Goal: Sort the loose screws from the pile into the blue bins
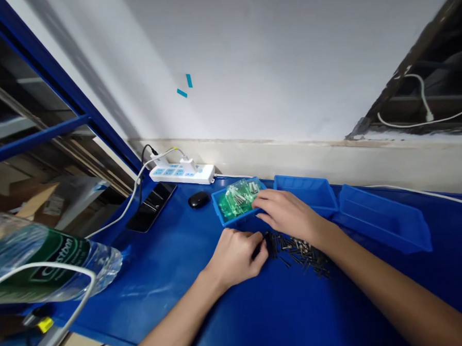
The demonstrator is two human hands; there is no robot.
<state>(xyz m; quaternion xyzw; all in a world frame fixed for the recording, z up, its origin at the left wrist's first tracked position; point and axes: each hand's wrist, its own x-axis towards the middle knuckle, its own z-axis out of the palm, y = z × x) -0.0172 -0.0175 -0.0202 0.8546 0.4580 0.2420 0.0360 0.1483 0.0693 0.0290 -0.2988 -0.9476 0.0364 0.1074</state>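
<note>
My left hand (240, 256) is closed, its curled fingers and thumb meeting at the left edge of a loose pile of dark screws (297, 249) on the blue tabletop. Whatever sits in that pinch is too small to name. My right hand (285, 211) reaches over the right rim of a small blue bin (233, 220), fingers bent and thumb near them. Anything between its fingertips is hidden. Inside the bin lie clear green-tinted bags (238, 197) with silvery screw-like pieces in them. Part of the pile is covered by my right hand and forearm.
Two more blue bins, one (305, 192) behind my right hand and one (384, 216) farther right, stand along the wall. A black mouse (198, 199), a phone (151, 207) and a white power strip (182, 173) are at left. A large water bottle (53, 260) stands nearer.
</note>
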